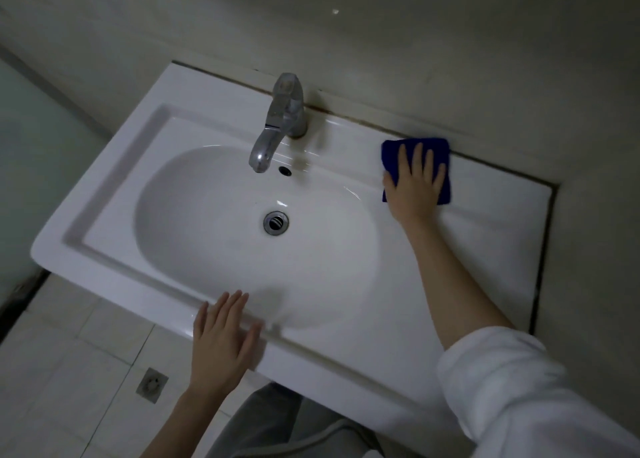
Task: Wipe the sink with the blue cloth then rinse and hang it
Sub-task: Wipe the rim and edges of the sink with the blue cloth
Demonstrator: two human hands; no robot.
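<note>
- The right hand [414, 184] lies flat, fingers straight and spread, pressing the folded blue cloth [393, 153] onto the sink's [114, 187] back right ledge, close to the wall.
- The left hand [223, 336] rests open, fingers straight, on the sink's front rim.
- A chrome faucet [278, 122] stands at the back, its spout over the oval basin.
- The round drain [276, 223] sits in the basin's middle.
- A floor drain [151, 385] shows in the tiled floor below.
</note>
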